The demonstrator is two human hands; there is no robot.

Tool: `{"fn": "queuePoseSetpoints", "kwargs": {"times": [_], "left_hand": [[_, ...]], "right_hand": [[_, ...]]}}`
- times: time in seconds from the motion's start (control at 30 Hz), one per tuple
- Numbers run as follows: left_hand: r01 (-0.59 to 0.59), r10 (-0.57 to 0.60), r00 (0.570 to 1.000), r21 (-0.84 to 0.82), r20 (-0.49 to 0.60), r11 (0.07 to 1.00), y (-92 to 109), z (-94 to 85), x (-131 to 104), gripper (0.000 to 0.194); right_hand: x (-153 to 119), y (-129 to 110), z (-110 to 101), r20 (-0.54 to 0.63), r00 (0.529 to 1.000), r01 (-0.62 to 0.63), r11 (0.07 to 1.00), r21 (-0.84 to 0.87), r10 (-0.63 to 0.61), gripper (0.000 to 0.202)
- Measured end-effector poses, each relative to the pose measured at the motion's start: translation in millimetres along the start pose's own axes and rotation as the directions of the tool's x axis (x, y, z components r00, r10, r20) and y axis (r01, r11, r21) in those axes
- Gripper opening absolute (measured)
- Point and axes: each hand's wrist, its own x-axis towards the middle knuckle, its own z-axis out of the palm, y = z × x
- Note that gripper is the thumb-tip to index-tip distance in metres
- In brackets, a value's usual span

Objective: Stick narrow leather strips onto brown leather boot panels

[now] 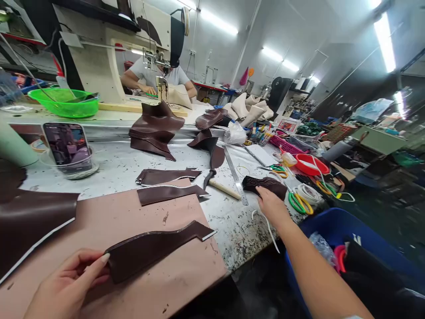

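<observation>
My left hand [78, 277] pinches the left end of a dark brown leather piece [149, 248], thumb on top. The piece lies low over a pinkish-tan board [126, 217], its pointed, white-edged tip to the right. At the right, my right hand [270, 204] has its fingers closed at the near edge of a fanned stack of dark leather pieces [264, 184]; some fingertips are hidden. Another cut leather piece [169, 193] lies on the board's far edge, with a small pile of similar pieces [166, 176] behind it. A larger brown leather sheet [33, 217] is at left.
A hammer [222, 188] and steel ruler [235, 175] lie mid-table. Green-and-yellow scissors [300, 204] sit beside the right stack. A phone [68, 146] leans at left. Below the table edge stands a blue bin [332, 217]. Beyond a sewing machine [99, 62], another person [156, 79] works.
</observation>
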Motion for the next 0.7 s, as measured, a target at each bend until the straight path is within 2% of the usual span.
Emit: {"fn": "queuePoseSetpoints", "kwargs": {"times": [0.07, 0.17, 0.3, 0.37, 0.43, 0.57, 0.7], "left_hand": [[0.09, -0.087, 0.993, -0.037, 0.079, 0.995, 2.7, -3.8, 1.7, 0.063], [0.204, -0.201, 0.97, -0.005, 0.137, 0.979, 2.2, -11.0, -5.2, 0.063], [0.168, -0.161, 0.978, -0.042, 0.136, 0.985, 1.4, -11.7, -27.7, 0.045], [0.149, -0.139, 0.981, -0.062, 0.136, 0.987, 1.6, -12.1, -35.8, 0.042], [0.156, -0.145, 0.977, -0.058, 0.159, 0.986, 0.7, -16.4, -40.0, 0.042], [0.182, -0.176, 0.968, -0.015, 0.18, 0.983, -7.4, -35.0, -46.1, 0.04], [0.142, -0.156, 0.964, 0.079, 0.216, 0.987, -21.9, -55.3, -54.9, 0.031]], "right_hand": [[17.2, 5.7, 19.6, -0.054, 0.998, -0.036, 0.999, -0.04, 0.033, 0.038], [19.8, 11.1, 41.1, -0.103, 0.994, -0.047, 0.995, -0.085, 0.039, 0.039], [10.7, 24.2, 53.0, -0.243, 0.97, -0.025, 0.975, -0.221, -0.031, 0.036], [11.3, 31.2, 53.7, -0.276, 0.959, -0.007, 0.969, -0.246, -0.064, 0.03], [14.8, 36.4, 53.1, -0.276, 0.956, 0.03, 0.972, -0.232, -0.096, 0.022], [16.5, 42.9, 56.0, -0.254, 0.959, 0.094, 0.988, -0.123, -0.123, 0.024], [7.3, 48.5, 63.8, -0.279, 0.948, 0.142, 0.988, -0.055, -0.152, 0.019]]}}
